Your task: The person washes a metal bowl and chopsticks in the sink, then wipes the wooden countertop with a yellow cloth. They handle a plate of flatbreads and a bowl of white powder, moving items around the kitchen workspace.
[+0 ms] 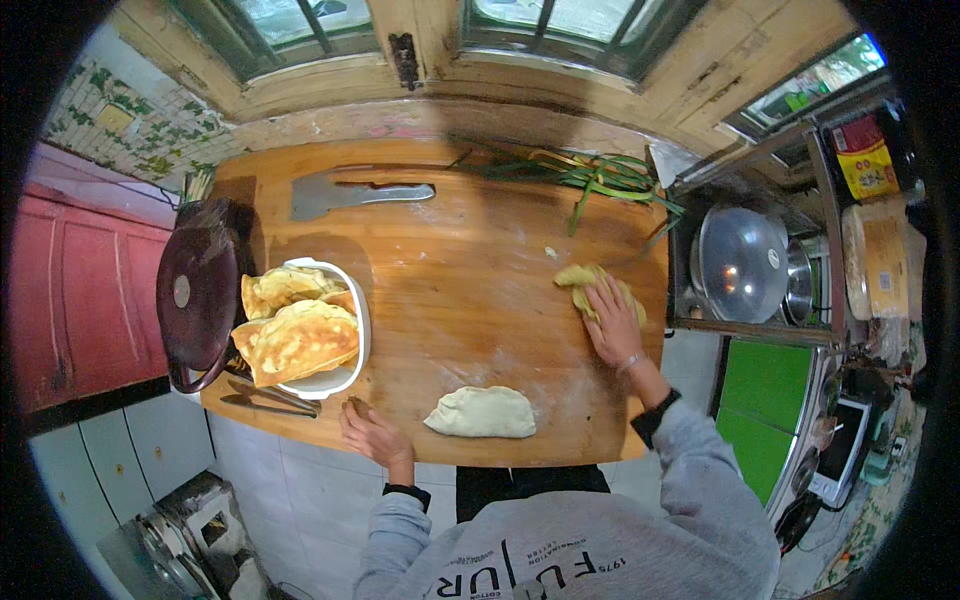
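Note:
My right hand (611,319) lies flat on a crumpled yellow-green cloth (574,276) at the right side of the wooden table (465,300). Down at the front edge, my left hand (375,433) rests with bent fingers; a small brownish patch shows at its fingertips, too unclear to name. Between the hands, nearer the front, sits a raw folded dough pocket (481,412) with a crimped edge. Browned, pan-cooked pockets (300,341) are piled in a white plastic container (363,315) left of centre. Metal tongs (270,403) lie beside that container, close to my left hand.
A wide-bladed cleaver (360,193) lies at the back left, and green scallions (600,176) at the back right. A dark maroon lidded pan or griddle (199,292) stands at the left edge. Past the right edge, a shelf holds a large metal bowl (742,262). Flour dusts the tabletop.

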Available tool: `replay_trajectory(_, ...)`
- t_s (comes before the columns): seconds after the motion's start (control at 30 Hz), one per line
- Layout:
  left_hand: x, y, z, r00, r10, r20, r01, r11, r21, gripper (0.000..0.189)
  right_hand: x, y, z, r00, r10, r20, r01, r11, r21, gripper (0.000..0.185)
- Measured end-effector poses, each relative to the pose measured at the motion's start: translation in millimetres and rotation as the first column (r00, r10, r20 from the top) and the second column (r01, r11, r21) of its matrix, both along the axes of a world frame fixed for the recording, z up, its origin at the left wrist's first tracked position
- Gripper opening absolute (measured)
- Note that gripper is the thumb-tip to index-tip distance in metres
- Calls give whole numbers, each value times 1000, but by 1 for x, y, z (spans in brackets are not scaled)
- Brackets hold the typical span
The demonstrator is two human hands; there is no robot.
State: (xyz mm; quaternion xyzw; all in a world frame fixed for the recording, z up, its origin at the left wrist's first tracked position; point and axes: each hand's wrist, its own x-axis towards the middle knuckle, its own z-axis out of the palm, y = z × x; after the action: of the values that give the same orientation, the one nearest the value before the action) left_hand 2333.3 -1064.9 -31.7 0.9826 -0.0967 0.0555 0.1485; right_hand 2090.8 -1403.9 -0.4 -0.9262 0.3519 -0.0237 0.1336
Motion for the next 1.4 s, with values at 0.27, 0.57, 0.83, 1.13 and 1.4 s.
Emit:
replay_trajectory(0.27,-1,-1,-2,996,-42,84,43,999,-11,41,177,-102,-31,987,106,123,-89,987,-130,50)
replay_trajectory(0.57,-1,-5,4,998,-36,54,36,999,0,42,140,-58,-6,869,478,130,-476,878,-42,48)
replay_trajectory(0.83,0,-2,3,1000,-17,-3,17,1000,-15,44,85,-47,4,913,407,14,-407,912,50,51)
replay_trajectory(1.13,-2,-3,1,999,-37,23,37,999,-21,42,139,-145,43,836,20,548,88,982,-170,16)
replay_trajectory(1.4,-1,-4,3,1000,-25,11,25,1000,12,42,125,-193,-12,959,77,271,-56,995,-87,20)
